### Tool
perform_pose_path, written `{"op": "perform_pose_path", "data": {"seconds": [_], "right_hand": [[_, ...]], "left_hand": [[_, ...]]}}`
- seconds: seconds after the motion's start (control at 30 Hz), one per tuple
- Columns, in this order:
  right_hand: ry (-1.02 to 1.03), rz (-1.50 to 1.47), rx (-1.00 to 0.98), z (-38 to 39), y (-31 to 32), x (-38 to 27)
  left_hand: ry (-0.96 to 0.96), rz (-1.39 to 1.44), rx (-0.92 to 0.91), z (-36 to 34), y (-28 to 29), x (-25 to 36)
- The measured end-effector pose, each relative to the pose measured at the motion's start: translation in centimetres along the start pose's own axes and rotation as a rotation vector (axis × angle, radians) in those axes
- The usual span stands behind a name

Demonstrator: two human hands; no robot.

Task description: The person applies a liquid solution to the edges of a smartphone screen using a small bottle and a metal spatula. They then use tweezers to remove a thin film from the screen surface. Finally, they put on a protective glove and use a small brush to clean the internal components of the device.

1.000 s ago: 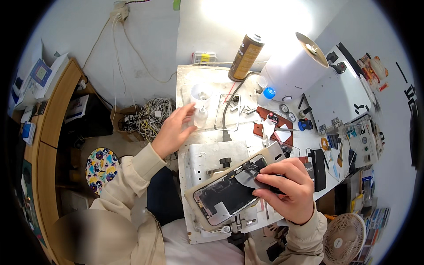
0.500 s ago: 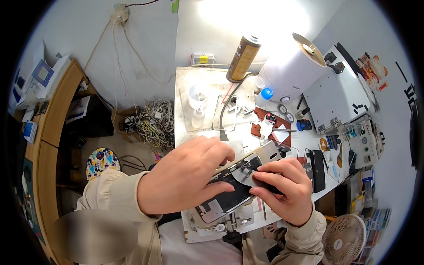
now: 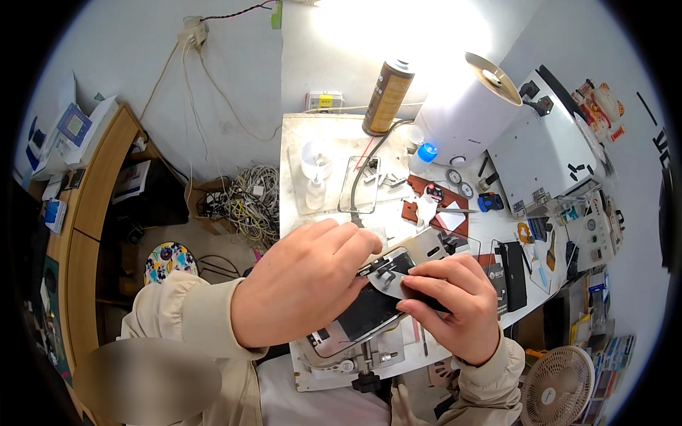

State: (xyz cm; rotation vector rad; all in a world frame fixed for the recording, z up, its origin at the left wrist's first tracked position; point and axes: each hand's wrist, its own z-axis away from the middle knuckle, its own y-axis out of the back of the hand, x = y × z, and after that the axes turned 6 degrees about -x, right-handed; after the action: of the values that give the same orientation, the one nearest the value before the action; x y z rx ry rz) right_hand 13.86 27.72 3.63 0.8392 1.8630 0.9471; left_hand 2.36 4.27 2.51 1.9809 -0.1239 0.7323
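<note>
Damage to the phone panel (image 3: 366, 313) on its holder (image 3: 418, 246) was risked if the thin blade (image 3: 383, 283), clamped in the right grip (image 3: 465, 302), were pushed too deep, while the closure of the left grip (image 3: 298, 284) could not be told.

beige fan (image 3: 559, 387), tangled cables (image 3: 256, 204)

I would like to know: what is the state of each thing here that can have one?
Right hand: pinching metal blade
Left hand: bent over phone part, contact unclear
Phone part: inner side exposed
Spray can: standing
Bottle: blue cap on
Cables: tangled
Fan: spinning or not, unclear
</note>
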Motion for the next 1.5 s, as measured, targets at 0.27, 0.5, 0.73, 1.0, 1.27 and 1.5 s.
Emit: {"op": "perform_pose_path", "data": {"seconds": [0.27,0.5,0.73,1.0,1.27,1.5], "right_hand": [[-0.032,0.041,0.015,0.8,2.7,0.3],[-0.038,0.069,-0.010,0.0,2.3,1.5],[-0.006,0.065,-0.033,-0.6,1.4,1.7],[0.031,0.051,-0.056,-1.2,1.3,2.0],[0.065,0.049,-0.075,-1.6,1.3,3.0],[0.066,-0.004,-0.093,-2.0,1.5,3.3]], "left_hand": [[-0.012,-0.025,0.006,-0.2,-0.7,0.0],[-0.017,-0.029,-0.015,-0.4,-0.8,0.0],[-0.026,-0.022,-0.014,-0.4,-0.7,0.0],[-0.040,0.000,-0.005,-0.3,-0.9,-0.3],[-0.004,0.028,-0.009,-0.4,-0.8,-0.1],[0.014,0.063,-0.024,-0.3,-0.8,-0.1]]}}
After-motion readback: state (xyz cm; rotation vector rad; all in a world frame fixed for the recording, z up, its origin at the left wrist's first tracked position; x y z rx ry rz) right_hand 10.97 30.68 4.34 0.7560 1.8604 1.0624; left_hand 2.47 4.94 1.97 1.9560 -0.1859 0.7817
